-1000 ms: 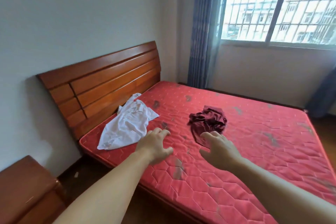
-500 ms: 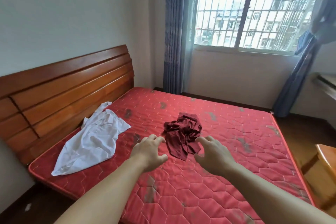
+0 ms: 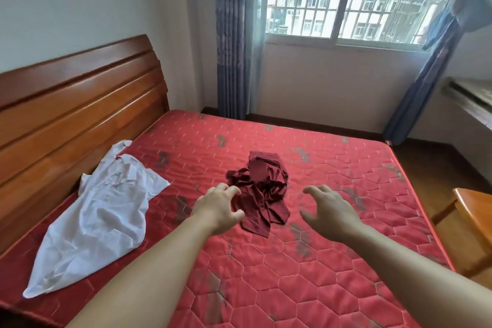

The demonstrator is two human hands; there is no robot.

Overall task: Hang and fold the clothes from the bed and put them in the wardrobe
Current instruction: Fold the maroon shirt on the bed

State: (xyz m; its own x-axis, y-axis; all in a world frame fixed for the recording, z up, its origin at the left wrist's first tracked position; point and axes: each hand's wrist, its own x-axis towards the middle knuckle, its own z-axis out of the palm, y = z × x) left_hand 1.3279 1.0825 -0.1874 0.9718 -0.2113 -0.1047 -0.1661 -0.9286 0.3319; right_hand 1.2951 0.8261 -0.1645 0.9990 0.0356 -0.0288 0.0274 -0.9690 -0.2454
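Observation:
A crumpled dark red garment [image 3: 262,189] lies in the middle of the red quilted mattress [image 3: 332,261]. A white shirt [image 3: 101,218] is spread out on the mattress's left side, near the wooden headboard [image 3: 74,112]. My left hand [image 3: 217,208] hovers at the red garment's left edge, fingers loosely spread, holding nothing. To the garment's right, my right hand [image 3: 328,210] hangs above the mattress with fingers spread and empty. Both forearms reach in from the bottom of the frame.
A barred window [image 3: 346,0] with blue curtains [image 3: 231,34] fills the far wall. A wooden piece of furniture [image 3: 474,216] stands at the bed's right side. A pale ledge [image 3: 471,98] juts from the right wall. Dark floor runs between bed and window wall.
The view has swung right and moved closer over the bed. Both hands have spread apart to either side of the red garment, which now lies between them.

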